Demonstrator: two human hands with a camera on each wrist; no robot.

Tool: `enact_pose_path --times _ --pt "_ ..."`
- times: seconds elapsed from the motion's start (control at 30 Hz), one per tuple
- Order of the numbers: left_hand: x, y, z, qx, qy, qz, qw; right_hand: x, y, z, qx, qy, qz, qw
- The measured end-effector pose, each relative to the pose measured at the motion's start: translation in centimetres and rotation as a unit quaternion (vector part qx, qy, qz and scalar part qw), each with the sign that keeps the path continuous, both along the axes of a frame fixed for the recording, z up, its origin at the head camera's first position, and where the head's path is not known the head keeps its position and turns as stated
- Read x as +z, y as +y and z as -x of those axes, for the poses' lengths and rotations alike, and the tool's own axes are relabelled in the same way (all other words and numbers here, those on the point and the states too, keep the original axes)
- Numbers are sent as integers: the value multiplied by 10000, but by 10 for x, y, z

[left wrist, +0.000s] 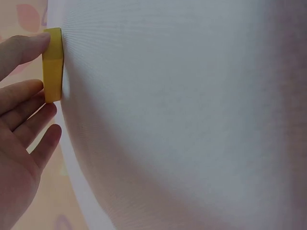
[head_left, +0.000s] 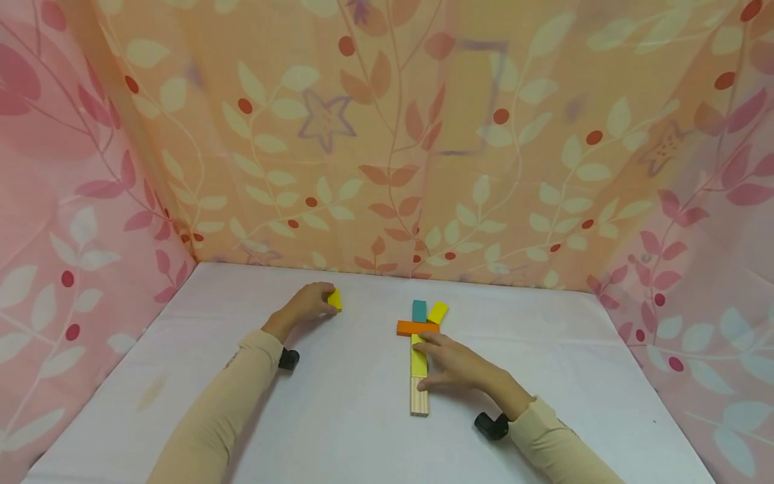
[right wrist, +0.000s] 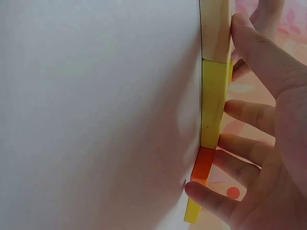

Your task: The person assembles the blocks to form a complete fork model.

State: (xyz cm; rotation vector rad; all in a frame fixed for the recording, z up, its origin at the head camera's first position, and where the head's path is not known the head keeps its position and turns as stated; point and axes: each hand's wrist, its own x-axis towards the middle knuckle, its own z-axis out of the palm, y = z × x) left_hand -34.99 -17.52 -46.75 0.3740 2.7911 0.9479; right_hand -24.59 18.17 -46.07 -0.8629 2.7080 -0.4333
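Observation:
My left hand (head_left: 307, 302) pinches a small yellow block (left wrist: 53, 64) between thumb and fingertips, close over the white cloth at the left. At centre right, several flat wooden blocks form a figure. A bare wood block (head_left: 419, 402) and a pale yellow block (head_left: 419, 366) make its stem, with an orange block (head_left: 406, 328) crosswise above. Beyond the orange one are a teal block (head_left: 419, 310) and a slanted yellow block (head_left: 438, 312). The right hand (head_left: 457, 364), fingers spread, touches the figure: thumb at the bare wood block, other fingertips along the pale yellow and orange blocks.
White cloth (head_left: 338, 417) covers the table. A patterned orange curtain (head_left: 387, 168) rises behind it, with pink curtains (head_left: 54, 269) at both sides. A black wrist camera (head_left: 289, 359) sits under the left sleeve, another black camera (head_left: 492, 426) by the right cuff.

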Motion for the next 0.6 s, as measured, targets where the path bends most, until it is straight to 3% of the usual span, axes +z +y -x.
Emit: enact_pose_path --times 0.6 --pt "0 3 2 178 -9 -1 9998 -3 1 1 82 138 -11 9999"
